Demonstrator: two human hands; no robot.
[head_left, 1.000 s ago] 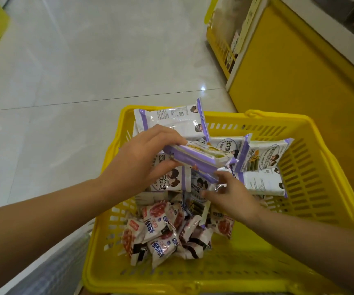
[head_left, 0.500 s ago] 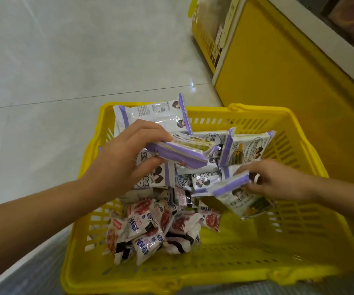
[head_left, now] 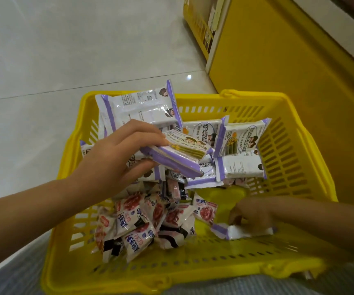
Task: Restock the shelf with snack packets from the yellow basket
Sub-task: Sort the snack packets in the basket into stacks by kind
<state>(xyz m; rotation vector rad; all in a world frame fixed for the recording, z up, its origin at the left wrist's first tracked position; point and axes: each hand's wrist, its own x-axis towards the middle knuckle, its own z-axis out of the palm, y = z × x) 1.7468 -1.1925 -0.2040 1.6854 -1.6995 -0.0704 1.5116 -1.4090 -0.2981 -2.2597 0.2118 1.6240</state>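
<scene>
Your left hand (head_left: 116, 160) grips a thin stack of purple-and-white snack packets (head_left: 180, 156), fingers curled over the top and thumb pressed underneath. The stack sticks out past your fingertips and is tilted, outer end lower. It sits inside the yellow plastic lattice basket (head_left: 299, 158), above the heap.

Just beyond and under that grip are loose purple-and-white packets (head_left: 242, 137), some on edge, some flat. One large one (head_left: 137, 107) leans on the basket's far rim, right behind your knuckles. Below your left wrist, toward you, is a pile of small red-and-white sachets (head_left: 146, 220) on the basket floor.

Your right hand (head_left: 255, 211) is low in the basket's near right part, palm down on a single white-and-purple packet (head_left: 242, 231) that lies flat on the floor. The hand is blurred. Fingers touch the packet's top, but I cannot tell if they pinch it or just rest on it. The sachet pile lies just beside that hand, on its thumb side. The two hands are well apart, left higher than right.

Outside the basket, a yellow shelf unit (head_left: 278, 60) stands beyond your right hand, its base close to the basket's far right corner. White tiled floor (head_left: 65, 50) lies beyond your left hand. Grey striped fabric (head_left: 257, 286) shows under the basket's near rim.
</scene>
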